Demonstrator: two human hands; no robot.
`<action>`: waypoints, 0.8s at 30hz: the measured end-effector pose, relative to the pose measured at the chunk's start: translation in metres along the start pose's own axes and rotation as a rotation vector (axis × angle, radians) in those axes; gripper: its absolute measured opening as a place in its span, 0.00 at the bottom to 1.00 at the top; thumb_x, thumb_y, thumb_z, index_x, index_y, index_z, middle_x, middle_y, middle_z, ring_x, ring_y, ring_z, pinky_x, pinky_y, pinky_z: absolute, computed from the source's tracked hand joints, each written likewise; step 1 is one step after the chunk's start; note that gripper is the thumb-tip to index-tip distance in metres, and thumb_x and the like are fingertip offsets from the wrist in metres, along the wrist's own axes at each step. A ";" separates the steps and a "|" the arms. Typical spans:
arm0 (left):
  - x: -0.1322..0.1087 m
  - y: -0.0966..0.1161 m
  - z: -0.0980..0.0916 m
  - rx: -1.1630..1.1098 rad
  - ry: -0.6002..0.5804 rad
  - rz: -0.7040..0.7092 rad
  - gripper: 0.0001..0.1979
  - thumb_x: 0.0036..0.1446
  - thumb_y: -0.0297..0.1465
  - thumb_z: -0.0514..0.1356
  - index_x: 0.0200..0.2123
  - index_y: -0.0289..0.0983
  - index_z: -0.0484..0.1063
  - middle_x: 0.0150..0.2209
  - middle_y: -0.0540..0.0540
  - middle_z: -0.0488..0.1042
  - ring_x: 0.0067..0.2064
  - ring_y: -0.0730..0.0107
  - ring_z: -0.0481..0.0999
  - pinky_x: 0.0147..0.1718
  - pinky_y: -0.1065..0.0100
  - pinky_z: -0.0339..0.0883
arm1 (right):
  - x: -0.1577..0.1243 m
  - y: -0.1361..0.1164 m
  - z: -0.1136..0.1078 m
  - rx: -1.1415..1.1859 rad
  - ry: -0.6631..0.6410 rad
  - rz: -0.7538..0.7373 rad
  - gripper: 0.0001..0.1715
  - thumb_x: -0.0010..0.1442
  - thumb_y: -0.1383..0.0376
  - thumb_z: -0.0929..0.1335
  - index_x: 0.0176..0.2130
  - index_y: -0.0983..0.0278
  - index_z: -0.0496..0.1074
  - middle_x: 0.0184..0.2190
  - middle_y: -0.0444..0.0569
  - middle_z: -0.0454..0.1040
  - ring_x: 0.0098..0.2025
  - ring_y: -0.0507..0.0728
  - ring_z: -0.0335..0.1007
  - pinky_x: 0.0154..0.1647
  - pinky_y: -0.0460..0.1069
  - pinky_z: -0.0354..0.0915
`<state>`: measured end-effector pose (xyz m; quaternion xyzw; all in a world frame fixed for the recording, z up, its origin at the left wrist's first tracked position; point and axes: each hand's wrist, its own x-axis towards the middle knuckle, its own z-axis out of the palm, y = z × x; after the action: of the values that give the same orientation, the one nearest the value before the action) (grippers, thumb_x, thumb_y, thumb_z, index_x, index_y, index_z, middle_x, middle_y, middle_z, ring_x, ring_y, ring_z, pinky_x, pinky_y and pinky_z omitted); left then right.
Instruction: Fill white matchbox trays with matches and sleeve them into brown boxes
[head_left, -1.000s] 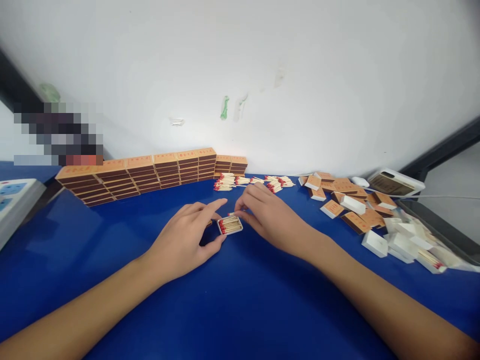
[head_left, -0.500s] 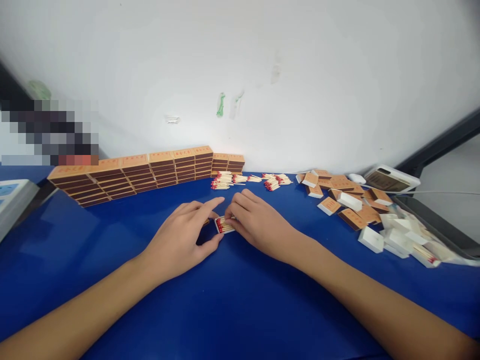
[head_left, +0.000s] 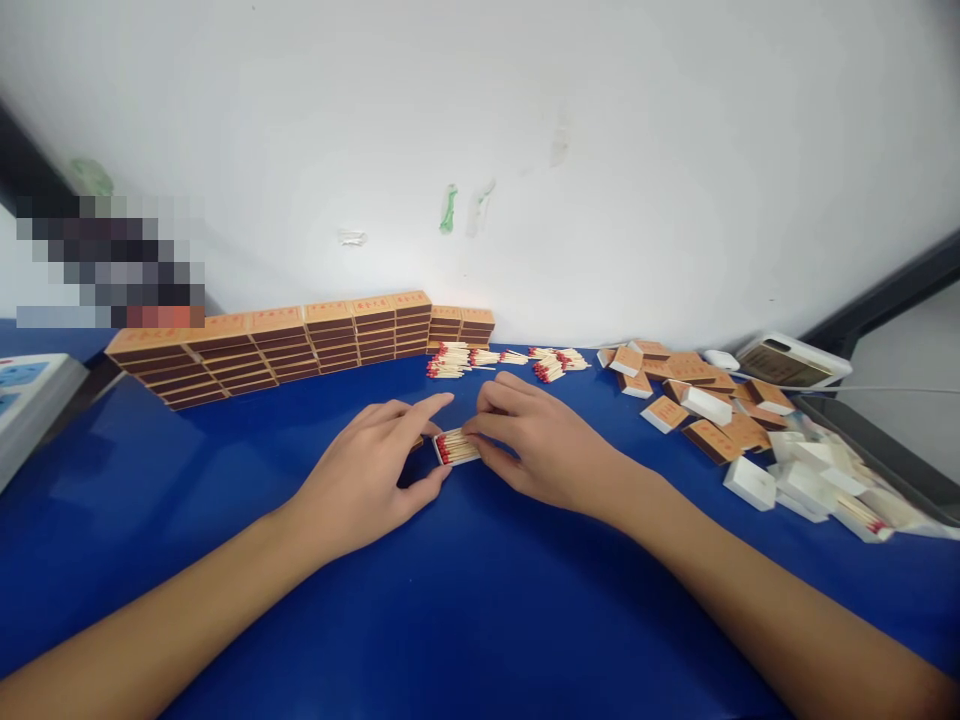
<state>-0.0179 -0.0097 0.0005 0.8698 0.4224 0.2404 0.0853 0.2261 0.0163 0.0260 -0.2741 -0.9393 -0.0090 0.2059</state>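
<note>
A small white matchbox tray (head_left: 457,447), filled with red-tipped matches, lies low over the blue table between my hands. My left hand (head_left: 375,465) steadies its left end, with the thumb at the near edge, other fingers at the far edge and the index finger stretched out above. Part of an orange matchbox piece (head_left: 415,444) shows behind the left fingers. At the tray's other end, my right hand (head_left: 532,435) has its fingers bent and closed around it, hiding that end. Loose matches (head_left: 448,361) lie in small heaps beyond the hands.
Stacked matchboxes (head_left: 277,345) form a long row against the wall at left. To the right lie orange matchbox sleeves (head_left: 712,440), white trays (head_left: 750,483), a phone (head_left: 795,360) and a dark tray (head_left: 885,450). A white cable crosses there. A box (head_left: 37,400) stands far left.
My right fingers have drawn back slightly to the right, uncovering more of the matches. My left hand keeps its place at the tray. The whole view has shifted a little.
</note>
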 end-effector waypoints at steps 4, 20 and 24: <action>0.000 0.000 0.000 0.002 -0.001 0.005 0.33 0.68 0.35 0.62 0.72 0.43 0.56 0.51 0.45 0.81 0.54 0.53 0.78 0.57 0.49 0.70 | 0.001 -0.003 -0.001 0.012 -0.032 -0.011 0.14 0.71 0.71 0.64 0.41 0.65 0.80 0.37 0.53 0.70 0.40 0.59 0.63 0.43 0.55 0.65; 0.000 -0.001 0.001 0.002 0.004 0.018 0.34 0.68 0.35 0.63 0.72 0.43 0.55 0.50 0.45 0.81 0.54 0.54 0.77 0.57 0.49 0.69 | 0.000 -0.006 0.002 0.029 -0.046 -0.021 0.16 0.70 0.72 0.65 0.49 0.64 0.81 0.36 0.52 0.69 0.40 0.60 0.62 0.42 0.55 0.64; 0.000 -0.001 0.000 0.004 0.003 0.014 0.34 0.68 0.35 0.63 0.72 0.43 0.56 0.51 0.45 0.81 0.54 0.54 0.77 0.57 0.49 0.70 | 0.001 -0.005 0.000 0.039 -0.034 -0.009 0.16 0.71 0.72 0.64 0.46 0.64 0.81 0.35 0.52 0.69 0.40 0.59 0.62 0.41 0.55 0.64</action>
<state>-0.0187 -0.0089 -0.0005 0.8724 0.4171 0.2415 0.0814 0.2231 0.0127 0.0264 -0.2658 -0.9440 0.0129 0.1952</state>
